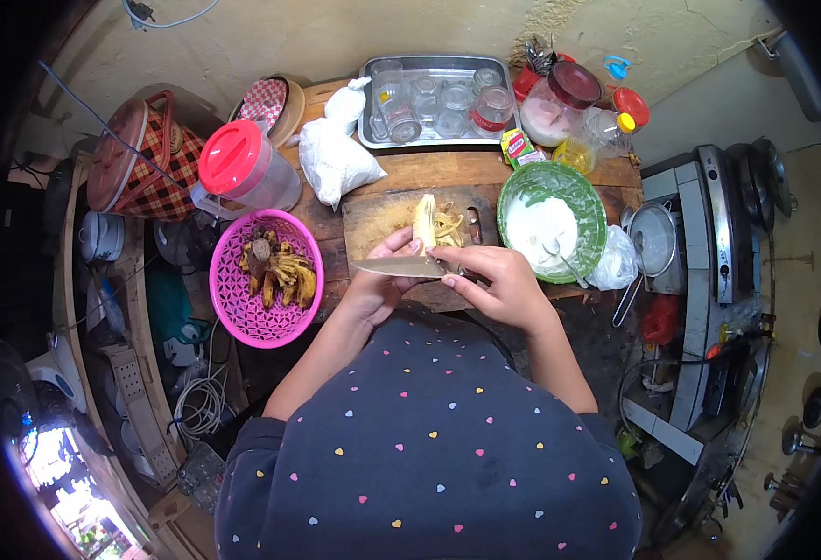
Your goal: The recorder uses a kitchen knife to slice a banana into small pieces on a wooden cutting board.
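My left hand (382, 280) holds a peeled banana (424, 222) upright over a wooden cutting board (375, 217). In my right hand (498, 283) is a knife (403, 267), its blade pointing left and crossing in front of the banana's lower end and my left fingers. Whether the blade touches the fruit is hidden. Behind the banana, yellow banana peels (449, 224) lie on the board near its handle slot. To the right stands a green bowl (596, 203) with white batter (536, 227) and a spoon (564, 262) in it. A pink plastic basket (228, 315) on the left contains a bunch of ripe bananas (284, 276).
A white plastic bag (333, 161), a pitcher with a red lid (235, 164) and a metal tray (375, 140) of upturned glasses stand at the back. Jars (557, 105) crowd the back right. A clear plastic bag (613, 259) and a strainer (652, 241) are beside the bowl.
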Available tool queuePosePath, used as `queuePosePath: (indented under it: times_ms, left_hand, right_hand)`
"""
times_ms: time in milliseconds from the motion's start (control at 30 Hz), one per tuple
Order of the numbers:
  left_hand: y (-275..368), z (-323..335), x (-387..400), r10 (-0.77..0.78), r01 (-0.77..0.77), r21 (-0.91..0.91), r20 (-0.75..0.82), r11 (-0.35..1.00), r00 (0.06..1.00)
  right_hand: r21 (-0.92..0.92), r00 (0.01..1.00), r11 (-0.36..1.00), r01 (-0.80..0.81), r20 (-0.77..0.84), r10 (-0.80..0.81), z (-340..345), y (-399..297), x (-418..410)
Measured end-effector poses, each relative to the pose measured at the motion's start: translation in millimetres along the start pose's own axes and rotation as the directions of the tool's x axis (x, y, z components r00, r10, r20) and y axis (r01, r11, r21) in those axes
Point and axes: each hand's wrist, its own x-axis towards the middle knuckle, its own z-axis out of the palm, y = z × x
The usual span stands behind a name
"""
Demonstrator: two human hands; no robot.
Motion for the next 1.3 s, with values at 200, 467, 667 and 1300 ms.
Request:
queuePosePath:
  times_ms: [200, 467, 667, 1300]
  left_hand:
    - [-3, -7, -4, -0.012, 0.012, 0.010, 0.018, 1.000, 1.000]
    - [-12, -35, -6, -0.120, 0.110, 0.192, 0.039, 0.975, 0.992]
    - [-25, -58, 0, -0.169, 0.185, 0.172, -0.103, 0.968, 0.980]
    - [-25, -54, 7, -0.070, 0.092, 0.092, -0.216, 0.991, 0.974]
  right_hand:
    - [0.005, 0.991, 0.997, -0.076, -0.109, 0.076, -8, -3, 7]
    - [0.061, 0.945, 0.992, -0.108, -0.302, 0.122, -16, 16, 19]
    - [0.066, 0.904, 0.910, -0.409, -0.104, 0.414, 1, 39, 22]
    - [-0.169, 0.834, 0.824, -0.541, 0.019, 0.551, 57, 86, 5]
